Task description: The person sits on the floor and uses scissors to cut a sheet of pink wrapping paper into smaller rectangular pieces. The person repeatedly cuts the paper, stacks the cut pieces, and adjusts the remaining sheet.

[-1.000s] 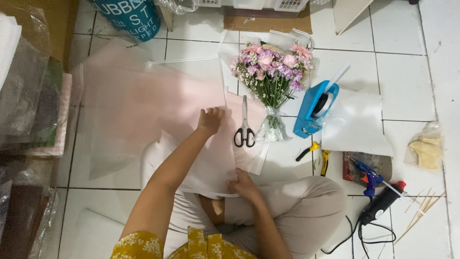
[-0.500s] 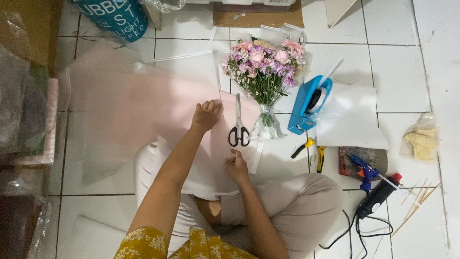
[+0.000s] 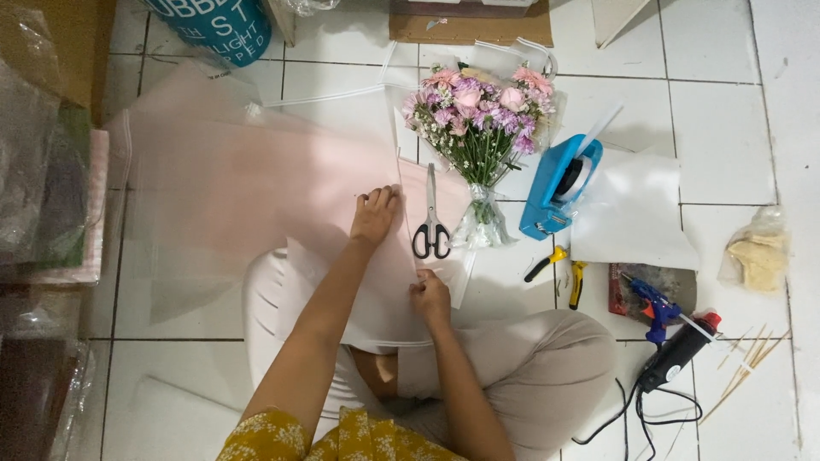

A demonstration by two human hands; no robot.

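Note:
A large pale pink wrapping sheet [image 3: 248, 196] lies spread on the white tiled floor before my crossed legs. My left hand [image 3: 376, 213] presses flat on its right part, fingers together. My right hand [image 3: 430, 294] pinches the sheet's near right edge. Black-handled scissors [image 3: 431, 224] lie shut on the sheet between my hands and a bouquet of pink and purple flowers [image 3: 478, 115], which lies just to the right with its stems in clear wrap.
A blue tape dispenser [image 3: 559, 183] and white paper [image 3: 636, 213] lie right of the bouquet. Yellow-handled pliers [image 3: 559, 269], a glue gun [image 3: 675, 337] with cable, wooden sticks [image 3: 752, 363] and a small bag [image 3: 756, 256] sit further right. A teal bucket [image 3: 213, 26] and plastic-wrapped stacks [image 3: 43, 196] stand left.
My right hand has slid forward along the sheet's right edge, towards the scissors. My left hand stays pressed on the sheet.

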